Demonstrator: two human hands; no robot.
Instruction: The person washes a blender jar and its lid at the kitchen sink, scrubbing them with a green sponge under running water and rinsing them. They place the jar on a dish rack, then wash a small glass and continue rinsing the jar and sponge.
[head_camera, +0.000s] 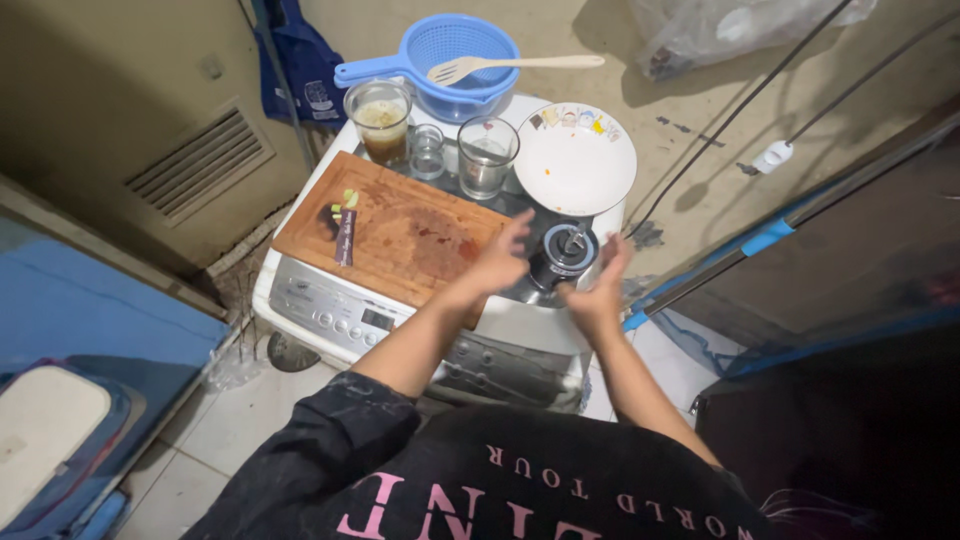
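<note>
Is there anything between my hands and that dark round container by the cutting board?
Nothing visible stands in the way. The left hand and right hand flank the dark round container, open on either side of it. The wooden cutting board lies to its left, and the white plate sits behind it.

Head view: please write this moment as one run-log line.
left hand: open, beside small round dark jar | right hand: open, other side | jar: on white machine top, next to brown wooden cutting board

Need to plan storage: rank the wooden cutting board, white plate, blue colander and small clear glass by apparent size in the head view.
1. wooden cutting board
2. white plate and blue colander, too alike to split
3. small clear glass
</note>
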